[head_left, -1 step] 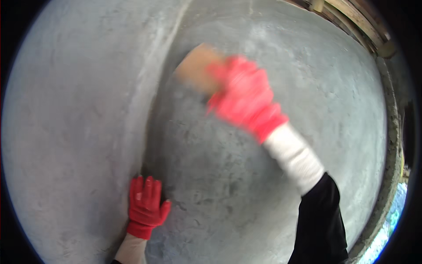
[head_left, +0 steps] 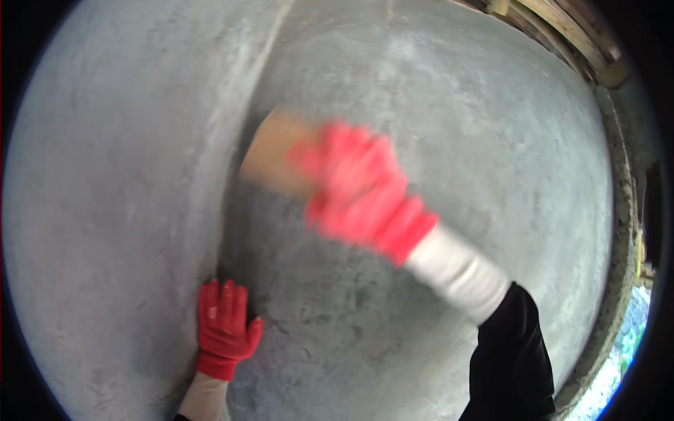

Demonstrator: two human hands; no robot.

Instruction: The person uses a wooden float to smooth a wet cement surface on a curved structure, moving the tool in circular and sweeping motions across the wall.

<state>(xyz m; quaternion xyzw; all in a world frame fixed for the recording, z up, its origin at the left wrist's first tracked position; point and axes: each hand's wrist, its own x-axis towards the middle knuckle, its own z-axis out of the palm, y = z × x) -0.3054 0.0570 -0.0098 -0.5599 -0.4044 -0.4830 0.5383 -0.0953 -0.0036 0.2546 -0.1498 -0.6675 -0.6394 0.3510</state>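
Where the right hand grips: red-gloved fingers seem curled over one end of a tan pad, closed as far as it and no further; how tightly, I cannot tell.
Pad: up and left of that hand, over the grey wall, its far end just beside the crease.
Left hand: red-gloved, low by the foot of the crease, fingers straight and close together, thumb spread, nothing held; the palm appears to lie on the wall.
Slip risk: a loose hold at only one end could let the pad twist or drop.
Crease risk: swinging further left, the pad could catch or scrape there; an uneven tilt could dig an edge in and mark the wall.
Blur: it smears the right fingers and pad, so full contact with the wall is uncertain.
Hidden: the pad's gripped end, the left palm.
Cut off: black sleeve at the lower edge, boards at upper right.
Unclear: the bright patch beyond the wall's right edge.
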